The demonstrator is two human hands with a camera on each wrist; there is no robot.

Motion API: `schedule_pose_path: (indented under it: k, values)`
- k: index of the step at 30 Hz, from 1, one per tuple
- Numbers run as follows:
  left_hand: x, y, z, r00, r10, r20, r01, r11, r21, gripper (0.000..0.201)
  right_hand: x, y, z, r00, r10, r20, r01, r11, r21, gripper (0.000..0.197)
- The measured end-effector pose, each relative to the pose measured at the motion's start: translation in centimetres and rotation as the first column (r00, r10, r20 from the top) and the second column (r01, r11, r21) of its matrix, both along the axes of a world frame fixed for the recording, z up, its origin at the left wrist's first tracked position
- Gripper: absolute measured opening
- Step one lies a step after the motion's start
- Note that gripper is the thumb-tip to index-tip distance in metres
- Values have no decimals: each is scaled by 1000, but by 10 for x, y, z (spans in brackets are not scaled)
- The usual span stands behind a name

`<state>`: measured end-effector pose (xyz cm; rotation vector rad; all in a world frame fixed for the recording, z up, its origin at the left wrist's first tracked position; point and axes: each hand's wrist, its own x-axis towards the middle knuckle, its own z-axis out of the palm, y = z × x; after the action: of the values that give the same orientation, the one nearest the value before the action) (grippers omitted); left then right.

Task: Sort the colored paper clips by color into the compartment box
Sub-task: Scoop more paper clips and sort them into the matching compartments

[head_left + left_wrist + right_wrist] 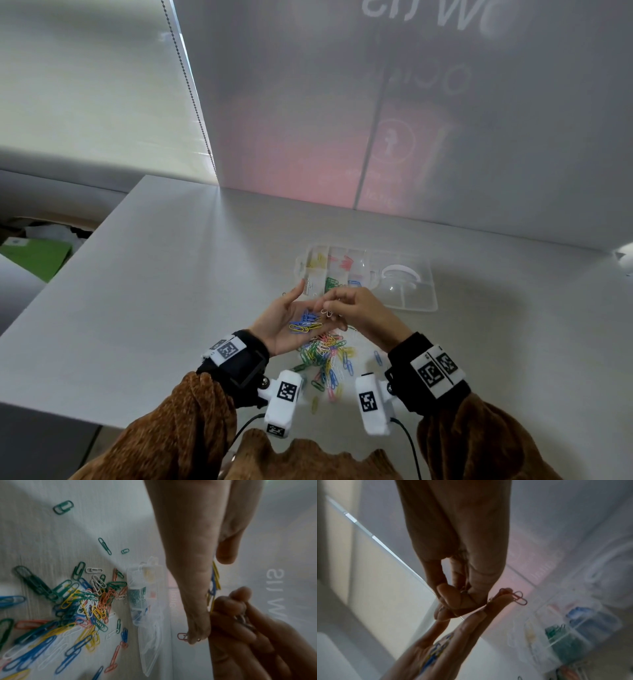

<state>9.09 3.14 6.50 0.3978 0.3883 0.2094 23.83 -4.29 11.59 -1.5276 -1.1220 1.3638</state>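
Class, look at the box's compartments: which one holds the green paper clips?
The front-row compartment of the compartment box, just beyond the fingertips of both hands; it sits directly in front of the compartment holding red clips, with blue clips beside it.

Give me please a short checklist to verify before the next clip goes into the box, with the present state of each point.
1. Compartment box lid open: ok, it lies flat beside the compartments.
2. Left hand steady, palm up: ok, blue and yellow clips rest on the flat palm.
3. Right hand grip on clips: ok, the fingertips pinch a few pale clips.
4. One color only in that grip: cannot tell, the clips are too small and blurred.
5. Compartments sorted so far: ok, the yellow, red, green and blue groups lie apart.
6. Loose pile on the table: not ok, many mixed clips remain.
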Motion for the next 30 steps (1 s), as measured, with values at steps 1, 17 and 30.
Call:
schedule_pose_path:
  k: [1,17,30]
  values:
    - [0,1,-1,1000,-2,-4,1,1000,-15,68,0,-2,2,998,21,60,-21,1000,11,9]
    - [0,3,-11,999,30,-20,-31,997,-72,53,-8,9,1,717,202,668,-381,915,132,6]
    - [0,3,-14,999,13,47,-3,981,-196,65,-7,19,8,696,212,686,-366,927,86,12]
